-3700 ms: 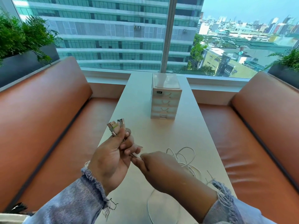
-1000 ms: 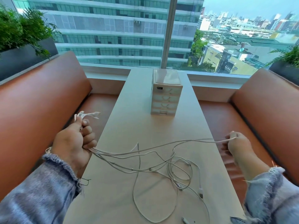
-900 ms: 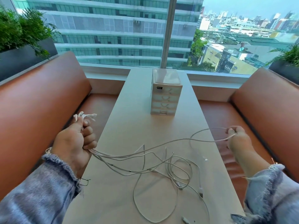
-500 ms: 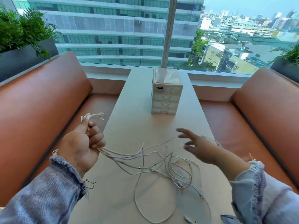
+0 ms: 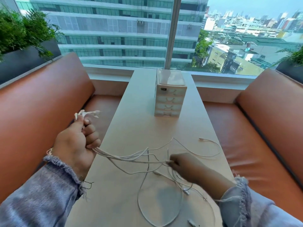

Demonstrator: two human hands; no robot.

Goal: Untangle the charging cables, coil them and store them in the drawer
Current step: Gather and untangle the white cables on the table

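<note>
Fingers [image 5: 91, 136] of our left hand [image 5: 73, 145] clench one end of the tangled charging cables [image 5: 131, 158], our right hand [image 5: 183, 164] pinching strands just above the table [image 5: 134, 128], short of the drawer unit [image 5: 168, 102].

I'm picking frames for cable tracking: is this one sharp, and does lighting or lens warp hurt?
Head view: the right hand is motion-smeared and shaded, the left hand sharper; the white cables barely stand out from the pale table; wide-angle warp bows the benches at the edges.
</note>
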